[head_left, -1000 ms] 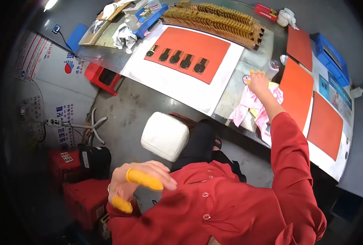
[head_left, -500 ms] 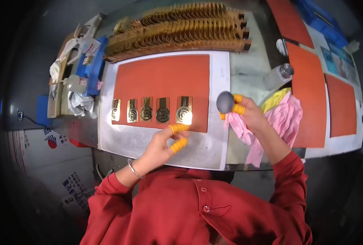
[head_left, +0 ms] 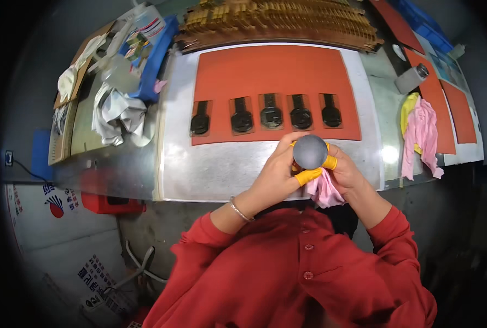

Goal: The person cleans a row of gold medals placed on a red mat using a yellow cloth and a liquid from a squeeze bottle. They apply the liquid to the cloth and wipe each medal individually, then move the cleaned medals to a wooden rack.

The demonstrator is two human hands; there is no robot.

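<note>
Close to the table's front edge, my left hand (head_left: 276,174) and my right hand (head_left: 348,174) meet around a round, smooth grey disc (head_left: 309,152). Yellow finger cots cover some of the fingertips. Both hands are closed on the disc from its two sides; its underside is hidden. A pink cloth (head_left: 326,191) hangs below the disc, held at my right hand. Just beyond, several flat metal plates (head_left: 271,112), each with a dark strip and a round emblem, lie in a row on an orange mat (head_left: 276,71).
Many brass-coloured pieces stand packed in rows (head_left: 276,24) at the back. On the left are a blue tray (head_left: 169,38) with bottles and a crumpled white cloth (head_left: 120,112). At right stand a capped bottle (head_left: 409,81) and a second pink cloth (head_left: 423,131) over a yellow one.
My right hand has brought the disc and pink cloth leftward and nearer to me. My left hand has come over from near the plates and closed on the disc. The view has shifted.
</note>
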